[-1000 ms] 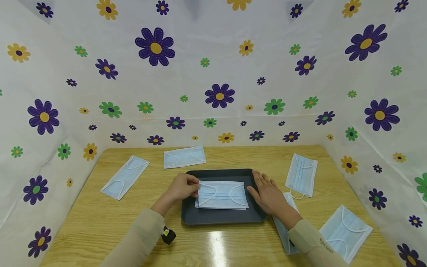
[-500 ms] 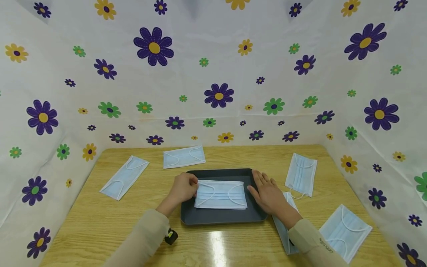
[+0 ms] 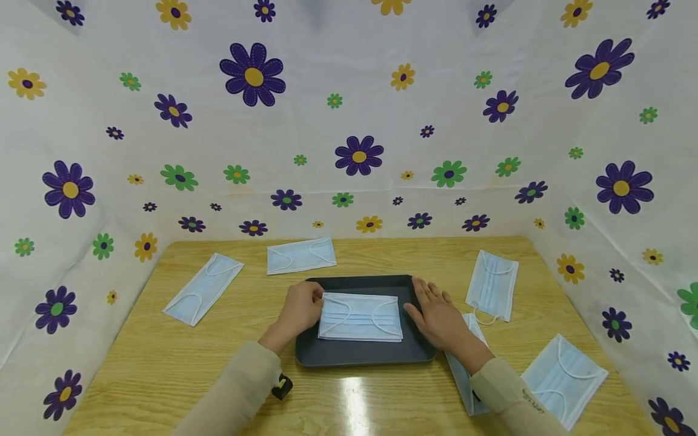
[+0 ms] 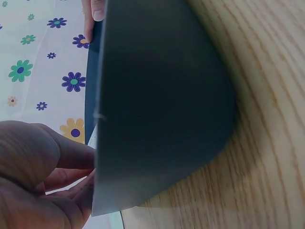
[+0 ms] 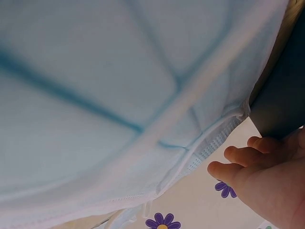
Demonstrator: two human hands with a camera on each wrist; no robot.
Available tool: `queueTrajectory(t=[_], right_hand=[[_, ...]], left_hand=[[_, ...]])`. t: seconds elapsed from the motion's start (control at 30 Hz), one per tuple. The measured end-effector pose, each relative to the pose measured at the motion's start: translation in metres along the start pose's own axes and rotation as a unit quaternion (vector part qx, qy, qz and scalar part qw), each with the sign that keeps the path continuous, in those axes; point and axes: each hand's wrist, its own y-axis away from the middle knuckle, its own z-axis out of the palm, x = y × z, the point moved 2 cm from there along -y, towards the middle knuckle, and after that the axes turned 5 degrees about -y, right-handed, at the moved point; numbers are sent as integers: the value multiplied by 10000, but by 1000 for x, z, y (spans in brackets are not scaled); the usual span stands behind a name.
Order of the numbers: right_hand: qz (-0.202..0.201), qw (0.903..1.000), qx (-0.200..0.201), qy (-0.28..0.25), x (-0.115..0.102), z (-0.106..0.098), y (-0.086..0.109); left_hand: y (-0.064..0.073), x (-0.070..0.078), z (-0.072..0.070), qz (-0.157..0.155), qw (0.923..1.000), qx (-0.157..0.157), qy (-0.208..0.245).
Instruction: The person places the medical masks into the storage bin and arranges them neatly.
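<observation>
A dark grey tray lies on the table with a small stack of light-blue face masks flat inside it. My left hand reaches over the tray's left wall, its curled fingers pinching the left end of the top mask. In the left wrist view the tray wall hides those fingertips. Along the right rim rests my right hand, fingers fairly straight and thumb spread inward. Partly under the right forearm lies another mask, which fills much of the right wrist view as a close pale-blue sheet.
Single masks lie around the tray: a left mask, a back mask, a back-right mask and a front-right mask. A flower-print cloth walls off the wooden table behind and at both sides.
The top mask has shifted slightly left, now lining up more closely with the stack under it. My left hand has moved a little at its edge; the right hand stays in place.
</observation>
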Motion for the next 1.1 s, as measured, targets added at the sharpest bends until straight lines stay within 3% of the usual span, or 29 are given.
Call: queueTrajectory(t=[0.2, 0.33, 0.4, 0.47, 0.53, 0.67, 0.73, 0.83, 1.1], right_hand=[[24, 10000, -18, -65, -1, 0, 0], [10, 10000, -18, -68, 0, 0, 0], [4, 10000, -8, -55, 0, 0, 0], [0, 10000, -3, -40, 0, -1, 0], [-7, 10000, 7, -27, 0, -1, 0], [-30, 10000, 26, -17, 0, -2, 0], [-38, 10000, 34, -31, 0, -2, 0], [-36, 10000, 18, -56, -1, -2, 0], [-29, 10000, 2, -62, -2, -3, 0]], left_hand=[[0, 0, 3, 113, 9998, 109, -122], [0, 1, 3, 435, 9977, 370, -372], [1, 3, 2, 615, 9956, 351, -607], [2, 4, 1, 797, 9933, 112, -831], [3, 4, 1, 1010, 9889, -381, -1020], [7, 2, 4, 1474, 9717, -1323, -1289], [10, 1, 7, 1582, 9648, -1584, -1381], [13, 1, 11, 1602, 9605, -1679, -1535], [14, -1, 15, 1673, 9600, -1465, -1703]])
